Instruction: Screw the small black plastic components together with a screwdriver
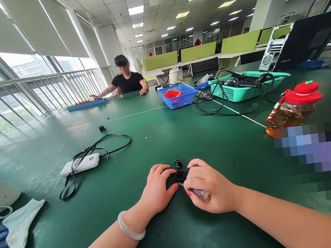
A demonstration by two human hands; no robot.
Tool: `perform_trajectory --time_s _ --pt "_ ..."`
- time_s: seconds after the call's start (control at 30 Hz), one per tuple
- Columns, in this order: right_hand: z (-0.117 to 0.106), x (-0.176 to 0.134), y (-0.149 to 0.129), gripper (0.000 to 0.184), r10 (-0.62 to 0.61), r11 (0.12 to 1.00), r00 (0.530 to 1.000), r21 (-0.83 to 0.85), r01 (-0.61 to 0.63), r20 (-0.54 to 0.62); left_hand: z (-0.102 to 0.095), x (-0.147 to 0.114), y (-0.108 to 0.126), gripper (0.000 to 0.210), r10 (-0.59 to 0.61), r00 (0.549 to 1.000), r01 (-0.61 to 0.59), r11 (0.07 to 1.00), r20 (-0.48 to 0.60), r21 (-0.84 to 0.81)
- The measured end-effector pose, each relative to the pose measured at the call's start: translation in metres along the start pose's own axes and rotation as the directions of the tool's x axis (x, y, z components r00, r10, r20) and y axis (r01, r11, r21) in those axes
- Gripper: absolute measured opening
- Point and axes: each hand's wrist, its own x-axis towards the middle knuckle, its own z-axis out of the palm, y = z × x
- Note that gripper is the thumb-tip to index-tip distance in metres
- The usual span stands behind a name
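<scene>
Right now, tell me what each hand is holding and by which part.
The right hand grips a slim tool by its handle, the butt end showing. The left hand holds a small black part at its left side, between thumb and fingers.

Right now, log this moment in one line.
left hand: holding black part | right hand: gripping tool close to part | beyond part: small dark piece | surface: green table
</scene>
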Motion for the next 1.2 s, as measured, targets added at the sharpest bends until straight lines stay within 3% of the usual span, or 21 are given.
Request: perform_trajectory --time_s 0.57,0.77,0.93,1.2 --pt "0.003 0.000 0.002 0.009 0.051 0.999 0.998 0.007 -0.051 0.040 0.000 0.000 -0.001 0.031 0.017 1.000 -0.017 1.000 -0.007 0.005" --pt "-0.005 0.000 -0.002 0.010 -0.045 0.999 0.995 -0.026 0.043 -0.084 -0.001 0.000 0.000 0.031 0.004 1.000 -0.004 1.000 0.006 0.005" --pt "-0.007 0.000 0.002 0.013 0.090 0.992 0.980 -0.070 -0.104 -0.178 -0.001 0.000 0.000 0.031 0.011 1.000 -0.011 1.000 0.001 -0.010" --pt "0.000 0.000 0.012 0.016 0.268 0.963 0.957 0.045 -0.264 -0.108 -0.004 0.001 0.002 0.031 0.023 1.000 -0.022 0.999 0.005 -0.047"
